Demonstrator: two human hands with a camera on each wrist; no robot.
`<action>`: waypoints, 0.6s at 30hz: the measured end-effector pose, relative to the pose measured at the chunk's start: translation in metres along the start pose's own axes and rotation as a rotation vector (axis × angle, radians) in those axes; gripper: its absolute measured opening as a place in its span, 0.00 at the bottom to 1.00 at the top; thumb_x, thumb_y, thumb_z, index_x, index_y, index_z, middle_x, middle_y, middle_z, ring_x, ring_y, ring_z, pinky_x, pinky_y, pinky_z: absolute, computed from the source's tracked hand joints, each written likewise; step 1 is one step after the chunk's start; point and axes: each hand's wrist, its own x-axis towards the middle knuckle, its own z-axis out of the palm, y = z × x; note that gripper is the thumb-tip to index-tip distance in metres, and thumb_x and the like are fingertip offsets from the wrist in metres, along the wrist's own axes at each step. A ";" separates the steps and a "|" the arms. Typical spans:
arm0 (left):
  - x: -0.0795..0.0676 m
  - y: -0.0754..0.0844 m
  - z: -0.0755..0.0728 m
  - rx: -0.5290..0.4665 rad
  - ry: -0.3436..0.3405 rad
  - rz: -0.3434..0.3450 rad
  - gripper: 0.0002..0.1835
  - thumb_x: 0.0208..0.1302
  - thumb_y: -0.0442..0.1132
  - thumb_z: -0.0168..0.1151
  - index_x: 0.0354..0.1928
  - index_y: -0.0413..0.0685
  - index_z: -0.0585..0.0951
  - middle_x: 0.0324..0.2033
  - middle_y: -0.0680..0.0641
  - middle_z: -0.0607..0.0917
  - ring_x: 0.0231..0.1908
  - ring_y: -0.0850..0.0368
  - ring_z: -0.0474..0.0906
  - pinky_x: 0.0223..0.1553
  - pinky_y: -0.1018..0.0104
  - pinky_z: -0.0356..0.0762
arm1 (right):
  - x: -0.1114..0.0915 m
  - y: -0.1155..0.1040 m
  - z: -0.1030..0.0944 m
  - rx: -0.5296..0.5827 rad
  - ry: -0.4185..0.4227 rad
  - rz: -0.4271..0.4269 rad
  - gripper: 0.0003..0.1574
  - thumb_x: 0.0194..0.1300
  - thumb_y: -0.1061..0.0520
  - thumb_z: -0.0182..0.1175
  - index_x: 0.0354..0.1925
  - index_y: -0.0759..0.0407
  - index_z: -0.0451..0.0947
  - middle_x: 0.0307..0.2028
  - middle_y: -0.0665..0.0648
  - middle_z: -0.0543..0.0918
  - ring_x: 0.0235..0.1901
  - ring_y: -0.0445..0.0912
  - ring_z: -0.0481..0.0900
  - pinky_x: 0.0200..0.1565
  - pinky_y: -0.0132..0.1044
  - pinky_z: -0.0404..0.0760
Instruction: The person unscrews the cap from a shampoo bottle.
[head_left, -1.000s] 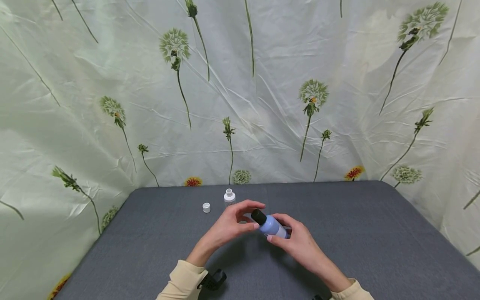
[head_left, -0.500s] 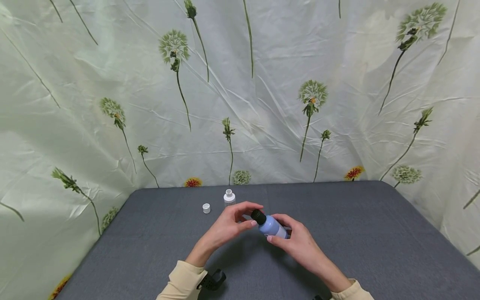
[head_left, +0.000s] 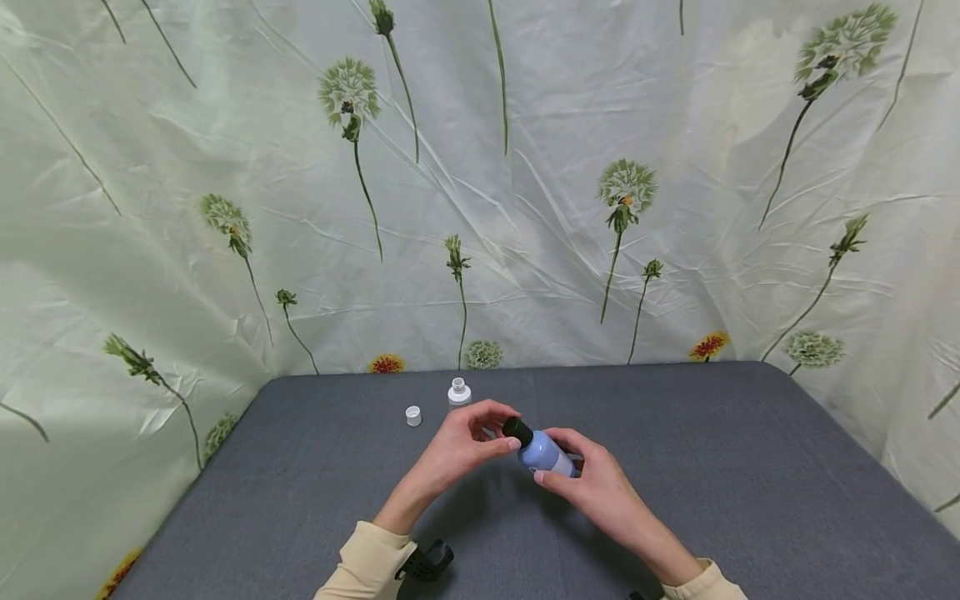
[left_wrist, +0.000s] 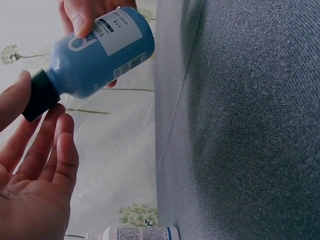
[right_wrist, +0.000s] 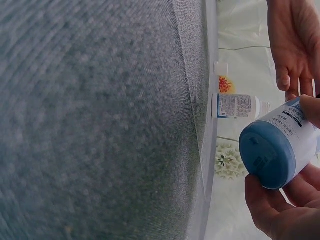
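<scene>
My right hand (head_left: 600, 479) grips a blue bottle (head_left: 542, 452) with a white label, holding it tilted above the table with its neck toward the left hand. The black cap (head_left: 517, 432) sits on the bottle's neck. My left hand (head_left: 465, 442) pinches this cap between thumb and fingertips, while the other fingers curve loosely below it in the left wrist view. Behind the left hand stands a white bottle (head_left: 459, 392) with an uncovered neck, its lower part hidden in the head view. To its left lies a small white cap (head_left: 413, 416).
A dark grey cloth covers the table (head_left: 712, 467). Its far edge meets a pale curtain (head_left: 540, 208) printed with dandelions. A black strap-mounted device (head_left: 427, 560) sits at the left wrist.
My left fingertips have drawn slightly inward around the black cap, and the thumb has shifted a little along it. The right hand and blue bottle stay in place.
</scene>
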 end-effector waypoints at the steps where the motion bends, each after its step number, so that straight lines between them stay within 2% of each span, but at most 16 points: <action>1: 0.001 -0.002 0.000 -0.003 -0.006 0.009 0.18 0.60 0.38 0.72 0.53 0.51 0.83 0.43 0.52 0.83 0.39 0.54 0.78 0.37 0.64 0.77 | 0.000 0.000 0.000 0.003 -0.002 0.000 0.32 0.57 0.53 0.73 0.58 0.55 0.76 0.53 0.57 0.80 0.43 0.49 0.81 0.43 0.44 0.80; 5: 0.002 -0.008 -0.002 -0.015 -0.060 0.093 0.24 0.59 0.37 0.72 0.58 0.52 0.80 0.51 0.51 0.82 0.47 0.54 0.78 0.43 0.61 0.77 | 0.001 0.001 0.000 0.003 -0.005 -0.002 0.31 0.57 0.54 0.73 0.58 0.54 0.76 0.53 0.57 0.80 0.43 0.49 0.81 0.42 0.43 0.80; 8: 0.002 -0.010 -0.002 -0.072 -0.113 0.173 0.25 0.61 0.31 0.69 0.61 0.49 0.78 0.58 0.49 0.80 0.56 0.52 0.76 0.50 0.58 0.76 | 0.001 0.001 0.000 -0.001 -0.006 0.002 0.30 0.58 0.54 0.72 0.58 0.54 0.76 0.53 0.57 0.80 0.43 0.48 0.80 0.42 0.43 0.80; 10: 0.001 -0.009 -0.002 -0.122 -0.140 0.202 0.24 0.63 0.28 0.65 0.62 0.46 0.78 0.59 0.47 0.79 0.59 0.50 0.74 0.54 0.55 0.75 | 0.001 0.001 0.000 -0.001 -0.006 0.006 0.30 0.58 0.54 0.72 0.58 0.54 0.76 0.52 0.57 0.80 0.43 0.48 0.80 0.42 0.43 0.80; 13: 0.001 -0.008 -0.002 -0.158 -0.148 0.191 0.22 0.64 0.25 0.62 0.60 0.47 0.80 0.57 0.48 0.80 0.57 0.51 0.76 0.54 0.53 0.75 | 0.000 0.001 0.000 0.003 -0.004 0.007 0.31 0.57 0.53 0.73 0.58 0.54 0.76 0.53 0.57 0.80 0.43 0.49 0.80 0.42 0.43 0.80; 18: 0.000 -0.006 -0.002 -0.127 -0.119 0.152 0.19 0.64 0.27 0.64 0.56 0.49 0.82 0.52 0.46 0.83 0.49 0.53 0.81 0.49 0.55 0.78 | 0.000 0.001 0.000 0.007 -0.007 -0.004 0.31 0.57 0.53 0.73 0.58 0.54 0.76 0.53 0.57 0.80 0.42 0.49 0.80 0.41 0.42 0.79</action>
